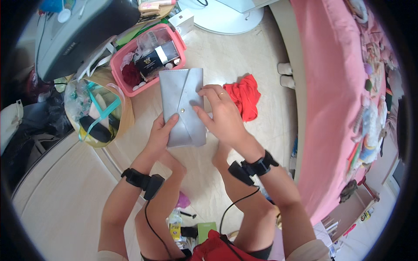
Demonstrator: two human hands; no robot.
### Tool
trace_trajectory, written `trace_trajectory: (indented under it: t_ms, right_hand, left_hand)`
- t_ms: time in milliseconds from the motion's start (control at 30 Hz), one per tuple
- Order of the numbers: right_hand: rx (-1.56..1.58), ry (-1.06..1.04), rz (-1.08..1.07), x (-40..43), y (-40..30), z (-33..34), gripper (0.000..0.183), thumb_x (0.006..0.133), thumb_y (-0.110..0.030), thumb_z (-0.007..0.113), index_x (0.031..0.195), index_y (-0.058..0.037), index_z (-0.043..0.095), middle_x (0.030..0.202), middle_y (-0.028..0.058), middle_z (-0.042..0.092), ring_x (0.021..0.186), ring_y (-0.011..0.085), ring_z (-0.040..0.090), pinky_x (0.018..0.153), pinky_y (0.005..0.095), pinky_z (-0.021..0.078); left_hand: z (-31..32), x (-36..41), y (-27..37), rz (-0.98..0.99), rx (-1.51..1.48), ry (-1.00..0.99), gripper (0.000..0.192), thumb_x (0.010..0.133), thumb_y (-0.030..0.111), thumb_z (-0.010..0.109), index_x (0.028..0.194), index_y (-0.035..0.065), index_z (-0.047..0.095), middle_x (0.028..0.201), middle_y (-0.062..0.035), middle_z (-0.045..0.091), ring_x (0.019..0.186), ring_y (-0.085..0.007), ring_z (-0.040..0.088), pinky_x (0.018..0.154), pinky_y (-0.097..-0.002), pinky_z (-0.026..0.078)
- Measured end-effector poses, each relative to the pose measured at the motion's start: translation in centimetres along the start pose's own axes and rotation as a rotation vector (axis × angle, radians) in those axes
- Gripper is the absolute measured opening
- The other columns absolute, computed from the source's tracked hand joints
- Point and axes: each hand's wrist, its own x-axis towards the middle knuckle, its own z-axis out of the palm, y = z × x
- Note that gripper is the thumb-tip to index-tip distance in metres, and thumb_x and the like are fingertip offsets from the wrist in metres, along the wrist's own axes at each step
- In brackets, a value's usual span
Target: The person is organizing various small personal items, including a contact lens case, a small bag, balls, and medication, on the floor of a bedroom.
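A grey-blue envelope-style wallet (174, 98) with a closed flap and a round metal snap is held out over the floor. My left hand (160, 132) grips its lower left edge, thumb on the front face. Over its right edge, my right hand (220, 112) has its thumb and fingers apart, with fingertips at or just above the flap; whether they touch cannot be told. A ring is on one finger. Just right of that hand lies a crumpled red cloth (249, 98). Behind the wallet stands a pink plastic basket (125, 90) holding boxes and small items.
An open bag (127, 127) of mixed items stands left of the basket. A white box (183, 21) and a round white base (228, 21) are at the top. A bed with a pink sheet (329, 98) runs along the right, white slippers (285, 75) beside it.
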Motion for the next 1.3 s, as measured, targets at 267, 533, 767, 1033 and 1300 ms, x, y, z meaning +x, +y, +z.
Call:
trace_trajectory:
  t_ms: [267,533,767,1033,1300]
  right_hand:
    - [-0.056,0.069,0.185,-7.6,-11.4,-8.6,0.072,0.071,-0.027,0.079,0.13,0.0004,0.049,0.136,0.0237,0.044,0.111,0.0404,0.053,0.091,0.0409,0.0472]
    - [-0.281,0.188,0.025,-11.1,-14.9,-17.8,0.044,0.081,-0.02,0.067,0.115,0.0054,0.057,0.113,0.0225,0.063,0.098,0.0316,0.065,0.083,0.0372,0.0531]
    - [-0.366,0.281,-0.012,-13.2,-17.8,-26.6,0.034,0.081,-0.017,0.067,0.109,0.0012,0.06,0.101,0.0144,0.068,0.088,0.0282,0.068,0.068,0.033,0.0564]
    - [-0.362,0.286,0.06,-17.4,-19.8,-29.4,0.035,0.083,-0.024,0.067,0.107,0.0001,0.06,0.095,0.0149,0.068,0.08,0.0276,0.068,0.063,0.0333,0.055]
    - [-0.369,0.323,0.128,-22.6,-20.9,-28.5,0.032,0.086,-0.028,0.064,0.103,-0.0003,0.06,0.09,0.0142,0.068,0.066,0.0239,0.066,0.064,0.0336,0.0527]
  left_hand:
    - [10.9,-12.2,7.0,-0.015,-0.233,0.114,0.03,0.095,0.017,0.056,0.119,-0.0011,0.056,0.11,-0.0058,0.062,0.097,-0.0113,0.057,0.087,-0.0285,0.046]
    - [19.9,-19.6,10.9,0.098,0.203,0.112,0.021,0.095,0.015,0.056,0.108,-0.0005,0.061,0.095,-0.002,0.064,0.083,-0.0077,0.056,0.075,-0.024,0.044]
    - [26.8,-23.5,12.8,0.236,0.299,0.032,0.023,0.095,0.016,0.055,0.108,-0.0017,0.06,0.093,0.0003,0.063,0.08,-0.0051,0.054,0.07,-0.022,0.043]
    - [29.5,-26.9,12.7,0.186,0.277,-0.069,0.02,0.094,0.013,0.056,0.104,-0.0031,0.061,0.092,-0.0014,0.064,0.082,-0.0063,0.055,0.072,-0.0229,0.044]
    - [30.6,-30.6,10.6,0.151,0.278,-0.094,0.023,0.094,0.013,0.056,0.109,-0.0031,0.06,0.096,-0.0022,0.064,0.085,-0.0066,0.056,0.075,-0.0243,0.045]
